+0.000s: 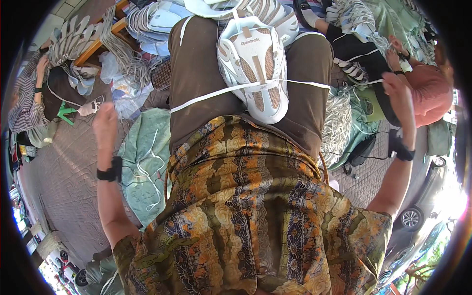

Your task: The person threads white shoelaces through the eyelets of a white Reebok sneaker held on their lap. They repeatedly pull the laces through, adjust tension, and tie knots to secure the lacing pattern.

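A white and beige sneaker upper (265, 101) lies across my lap, between my brown-trousered thighs. Through its eyelets runs a white shoelace (209, 98), drawn out taut to both sides. My left hand (105, 125) is closed in a fist, out to the left in line with one lace end. My right hand (400, 93) is raised far out to the right, also closed, in line with the other end. Past my knees the lace is hard to follow, and the fingers hide what they pinch. Each wrist wears a black band.
Stacked shoe uppers (157, 22) lie beyond my knees. A green sack (147, 162) with loose laces is at my left; a bundle of pale laces (337, 123) is at my right. Co-workers sit at far left and far right (432, 93). A parked car (413, 216) stands at right.
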Demonstrator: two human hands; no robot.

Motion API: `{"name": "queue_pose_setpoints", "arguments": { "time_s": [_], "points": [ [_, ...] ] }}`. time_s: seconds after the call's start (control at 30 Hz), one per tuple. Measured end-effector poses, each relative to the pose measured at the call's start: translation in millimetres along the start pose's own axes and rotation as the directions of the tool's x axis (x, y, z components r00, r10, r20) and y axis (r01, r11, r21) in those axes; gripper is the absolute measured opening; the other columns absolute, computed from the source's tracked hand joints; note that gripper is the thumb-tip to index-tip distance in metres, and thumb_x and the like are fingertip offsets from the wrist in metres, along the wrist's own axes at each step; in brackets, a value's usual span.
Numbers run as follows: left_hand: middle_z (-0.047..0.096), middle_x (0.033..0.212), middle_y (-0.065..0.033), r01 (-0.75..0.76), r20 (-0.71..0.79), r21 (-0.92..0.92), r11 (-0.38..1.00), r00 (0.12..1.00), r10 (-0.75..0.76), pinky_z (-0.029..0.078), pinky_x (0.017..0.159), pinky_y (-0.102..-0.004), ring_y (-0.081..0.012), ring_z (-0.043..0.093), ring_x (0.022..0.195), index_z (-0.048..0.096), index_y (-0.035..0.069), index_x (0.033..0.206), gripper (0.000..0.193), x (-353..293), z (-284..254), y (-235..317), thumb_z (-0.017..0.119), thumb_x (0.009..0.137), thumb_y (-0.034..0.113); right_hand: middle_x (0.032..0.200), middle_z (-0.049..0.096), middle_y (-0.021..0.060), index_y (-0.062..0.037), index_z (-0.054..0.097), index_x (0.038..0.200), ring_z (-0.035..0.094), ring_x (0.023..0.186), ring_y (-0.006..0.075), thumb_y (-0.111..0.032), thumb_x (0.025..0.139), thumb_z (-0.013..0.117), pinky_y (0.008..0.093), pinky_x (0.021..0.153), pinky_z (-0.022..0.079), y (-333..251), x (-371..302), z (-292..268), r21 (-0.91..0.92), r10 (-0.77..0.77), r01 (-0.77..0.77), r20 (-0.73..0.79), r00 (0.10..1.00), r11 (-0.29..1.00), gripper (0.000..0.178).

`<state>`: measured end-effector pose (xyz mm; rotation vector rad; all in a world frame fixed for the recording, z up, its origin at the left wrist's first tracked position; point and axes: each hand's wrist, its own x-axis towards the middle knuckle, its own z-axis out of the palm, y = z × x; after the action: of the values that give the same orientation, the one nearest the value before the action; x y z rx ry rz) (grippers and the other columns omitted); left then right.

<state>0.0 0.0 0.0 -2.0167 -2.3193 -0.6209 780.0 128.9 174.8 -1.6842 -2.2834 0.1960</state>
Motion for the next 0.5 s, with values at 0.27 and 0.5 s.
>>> {"name": "queue_pose_setpoints", "arguments": {
  "time_s": [0.27, 0.5],
  "points": [
    [0.060, 0.116, -0.0218, -0.282, 0.177, -0.524, 0.803, 0.887, 0.427, 0.054, 0.071, -0.0385, -0.0344, 0.064, 0.098, 0.056, 0.002, 0.117, 0.035, 5, -6, 278, 0.063, 0.084, 0.005, 0.081, 0.059, 0.0113, -0.0015, 0.054, 0.110, 0.052, 0.049, 0.0211, -0.011, 0.080, 0.054, 0.0365, 0.040, 0.039, -167, -8, 174, -0.148, -0.398, 0.387, -0.057, 0.915, 0.910, 0.031],
    [0.062, 0.066, -0.0078, -0.046, 0.412, -0.616, 0.786, 0.832, 0.371, 0.049, 0.053, -0.0291, -0.0193, 0.061, 0.057, 0.059, 0.000, 0.097, 0.011, 36, 18, 284, 0.060, 0.088, 0.007, 0.073, 0.065, 0.0210, 0.0004, 0.058, 0.091, 0.065, 0.078, 0.0388, -0.010, 0.076, 0.064, 0.0473, 0.064, 0.052, -178, -3, 157, 0.405, -0.286, 0.288, -0.066, 0.956, 0.868, 0.019]
  ]
}}
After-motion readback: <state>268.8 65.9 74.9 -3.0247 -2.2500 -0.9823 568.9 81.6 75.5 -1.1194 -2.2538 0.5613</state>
